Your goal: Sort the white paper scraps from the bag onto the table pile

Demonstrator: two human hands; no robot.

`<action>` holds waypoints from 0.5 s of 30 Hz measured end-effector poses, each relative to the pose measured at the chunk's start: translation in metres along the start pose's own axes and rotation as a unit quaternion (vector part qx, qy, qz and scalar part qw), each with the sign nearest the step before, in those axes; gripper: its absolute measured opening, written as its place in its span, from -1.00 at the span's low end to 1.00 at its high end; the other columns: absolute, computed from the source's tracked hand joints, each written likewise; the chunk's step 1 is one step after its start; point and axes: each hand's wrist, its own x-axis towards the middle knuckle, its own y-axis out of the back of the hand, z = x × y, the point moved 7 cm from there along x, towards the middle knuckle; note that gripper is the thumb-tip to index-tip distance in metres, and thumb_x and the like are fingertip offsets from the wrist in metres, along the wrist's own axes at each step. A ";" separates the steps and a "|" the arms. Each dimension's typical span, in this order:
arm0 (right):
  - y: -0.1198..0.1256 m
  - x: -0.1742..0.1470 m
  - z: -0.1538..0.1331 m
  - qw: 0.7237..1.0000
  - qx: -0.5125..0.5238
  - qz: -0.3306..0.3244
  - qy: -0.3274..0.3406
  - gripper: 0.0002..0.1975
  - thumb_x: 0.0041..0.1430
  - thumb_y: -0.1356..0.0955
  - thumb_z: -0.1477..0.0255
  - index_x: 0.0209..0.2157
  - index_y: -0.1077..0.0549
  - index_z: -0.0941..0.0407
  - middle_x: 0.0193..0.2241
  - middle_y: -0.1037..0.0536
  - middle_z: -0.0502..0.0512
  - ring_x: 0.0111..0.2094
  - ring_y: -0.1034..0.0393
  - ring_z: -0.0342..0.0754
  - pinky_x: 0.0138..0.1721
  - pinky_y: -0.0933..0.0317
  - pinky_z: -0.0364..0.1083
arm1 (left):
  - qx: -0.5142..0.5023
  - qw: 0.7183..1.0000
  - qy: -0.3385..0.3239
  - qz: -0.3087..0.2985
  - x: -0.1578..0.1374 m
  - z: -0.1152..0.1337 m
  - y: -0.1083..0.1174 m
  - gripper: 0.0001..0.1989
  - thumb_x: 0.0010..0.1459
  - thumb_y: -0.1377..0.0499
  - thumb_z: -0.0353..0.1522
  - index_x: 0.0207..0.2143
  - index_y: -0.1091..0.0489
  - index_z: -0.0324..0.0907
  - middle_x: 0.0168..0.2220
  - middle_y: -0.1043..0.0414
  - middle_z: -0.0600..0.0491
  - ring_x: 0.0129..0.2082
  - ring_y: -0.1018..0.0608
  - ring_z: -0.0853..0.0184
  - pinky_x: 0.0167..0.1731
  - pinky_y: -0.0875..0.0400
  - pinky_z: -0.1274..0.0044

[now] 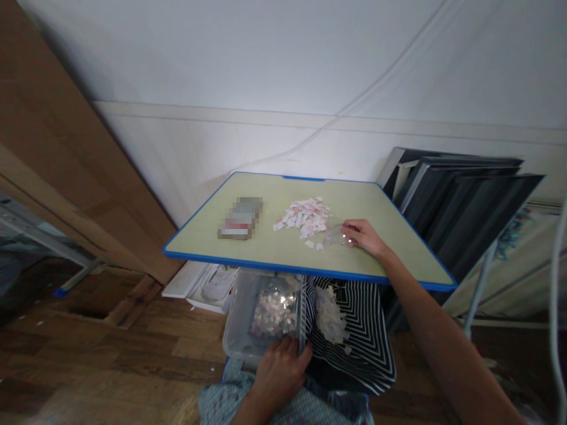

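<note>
My right hand (359, 234) is at the right part of the small folding table (266, 255), its fingers closed on a clear, shiny plastic bag (335, 235). Left of the bag lies a pile of small pink and white paper-like pieces (305, 215), with a few strays near its lower edge. Below the table, my left hand (283, 363) grips the near rim of a translucent plastic bin (239, 330). Inside that bin are many small pieces in clear, glossy wrapping (275, 307). Beside it, a black-and-white striped cloth container (367, 319) holds loose whitish pieces (331, 319).
A pixelated flat item (241, 218) lies on the table's left side. Dark flat panels (460, 200) lean against the wall at the right. A large cardboard sheet (75, 136) stands at the left. An open white box (208, 286) sits on the wooden floor. A cable runs along the wall.
</note>
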 end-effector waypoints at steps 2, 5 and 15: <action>0.003 0.000 -0.002 1.000 0.000 0.021 0.004 -0.67 0.02 -0.23 0.29 -0.72 -0.17 0.13 -0.81 -0.20 -0.09 -0.72 -0.02 -0.25 -0.64 0.09 -0.18 | -0.002 1.000 -0.002 0.002 0.000 0.000 0.001 -0.62 0.04 -0.12 -0.42 -0.04 -0.20 -0.17 -0.28 -0.36 -0.05 -0.28 -0.40 0.19 -0.32 -0.34 0.41; 0.008 -0.001 -0.003 0.999 -0.006 0.051 0.004 -0.68 0.02 -0.23 0.30 -0.72 -0.18 0.13 -0.82 -0.19 -0.09 -0.72 -0.02 -0.25 -0.63 0.09 -0.18 | -0.003 1.000 -0.006 0.004 -0.001 0.001 0.001 -0.62 0.04 -0.11 -0.43 -0.05 -0.20 -0.17 -0.28 -0.36 -0.05 -0.27 -0.40 0.18 -0.32 -0.34 0.40; 0.011 -0.001 0.001 0.999 -0.015 0.044 -0.020 -0.70 -0.01 -0.24 0.32 -0.72 -0.19 0.13 -0.83 -0.21 -0.08 -0.73 -0.03 -0.24 -0.64 0.09 -0.17 | 0.006 1.000 -0.002 -0.007 0.001 0.000 0.001 -0.65 0.06 -0.10 -0.44 -0.06 -0.21 -0.15 -0.30 -0.35 -0.03 -0.28 -0.40 0.21 -0.32 -0.32 0.43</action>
